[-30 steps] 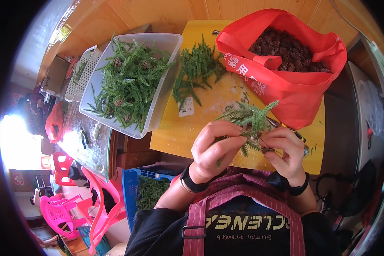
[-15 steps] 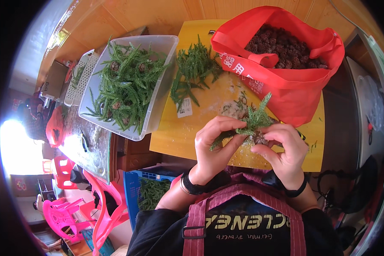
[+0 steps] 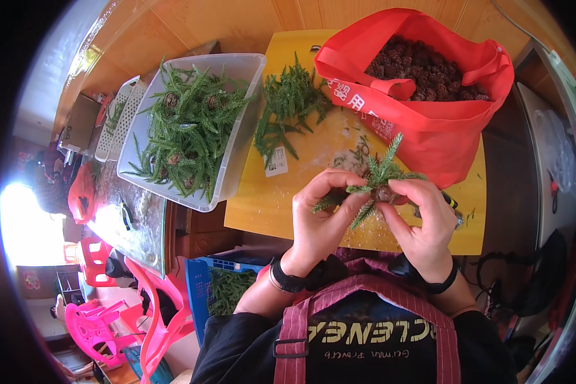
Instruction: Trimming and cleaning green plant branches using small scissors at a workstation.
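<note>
Between my two hands, above the yellow board (image 3: 281, 221), is a green artificial fir sprig (image 3: 381, 169) with a small brown pine cone (image 3: 384, 194) at its middle. My left hand (image 3: 319, 214) pinches the sprig's left side between thumb and fingers. From the other side, my right hand (image 3: 424, 216) has its thumb and forefinger closed on the cone and the needles around it. Fronds stick out upward, to the right and down between the hands. Beside my right hand, a tool with a black and yellow handle (image 3: 450, 200) is partly hidden.
A translucent tub (image 3: 239, 134) of sprigs with cones stands at left. Loose fir sprigs (image 3: 292, 96) lie on the board's far part. A red bag (image 3: 422, 144) full of pine cones (image 3: 422, 70) is at far right. Below left are a blue crate (image 3: 198, 288) and pink chairs (image 3: 157, 313).
My right hand has shifted slightly left, and its fingers have closed in on the cone. The sprig has turned and spread, with one frond now pointing down between my hands.
</note>
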### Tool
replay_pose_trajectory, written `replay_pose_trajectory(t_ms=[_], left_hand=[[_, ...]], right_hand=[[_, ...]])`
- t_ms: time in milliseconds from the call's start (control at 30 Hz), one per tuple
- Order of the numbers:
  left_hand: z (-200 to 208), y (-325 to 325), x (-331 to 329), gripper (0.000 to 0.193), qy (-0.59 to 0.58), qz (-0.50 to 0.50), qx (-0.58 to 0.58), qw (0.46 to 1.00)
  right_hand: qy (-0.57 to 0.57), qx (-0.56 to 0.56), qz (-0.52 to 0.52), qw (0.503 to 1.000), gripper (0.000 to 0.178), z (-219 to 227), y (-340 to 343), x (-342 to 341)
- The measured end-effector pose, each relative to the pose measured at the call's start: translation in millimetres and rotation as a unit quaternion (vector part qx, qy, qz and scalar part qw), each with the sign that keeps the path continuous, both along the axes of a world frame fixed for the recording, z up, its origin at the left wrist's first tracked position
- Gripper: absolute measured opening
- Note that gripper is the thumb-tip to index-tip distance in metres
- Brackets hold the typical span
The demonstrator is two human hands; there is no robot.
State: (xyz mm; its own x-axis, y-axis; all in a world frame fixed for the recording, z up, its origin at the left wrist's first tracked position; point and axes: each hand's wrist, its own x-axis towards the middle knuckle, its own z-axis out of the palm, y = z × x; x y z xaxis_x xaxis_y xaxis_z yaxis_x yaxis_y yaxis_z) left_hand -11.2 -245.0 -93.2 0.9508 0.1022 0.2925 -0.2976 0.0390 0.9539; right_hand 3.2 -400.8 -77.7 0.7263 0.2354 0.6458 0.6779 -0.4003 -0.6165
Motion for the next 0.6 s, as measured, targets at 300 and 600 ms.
replay_pose_trajectory(t_ms=[300,600], left_hand=[[5.5,4.2,-1.0,0.012,0.069,-0.039,-0.064,0.995],[6.8,3.8,0.5,0.015,0.083,-0.041,-0.049,0.994]], right_hand=[[-0.013,-0.003,-0.019,1.0,0.044,2.0,6.9,1.4],[0.043,-0.026,-0.004,0.999,0.051,2.0,7.6,1.1]])
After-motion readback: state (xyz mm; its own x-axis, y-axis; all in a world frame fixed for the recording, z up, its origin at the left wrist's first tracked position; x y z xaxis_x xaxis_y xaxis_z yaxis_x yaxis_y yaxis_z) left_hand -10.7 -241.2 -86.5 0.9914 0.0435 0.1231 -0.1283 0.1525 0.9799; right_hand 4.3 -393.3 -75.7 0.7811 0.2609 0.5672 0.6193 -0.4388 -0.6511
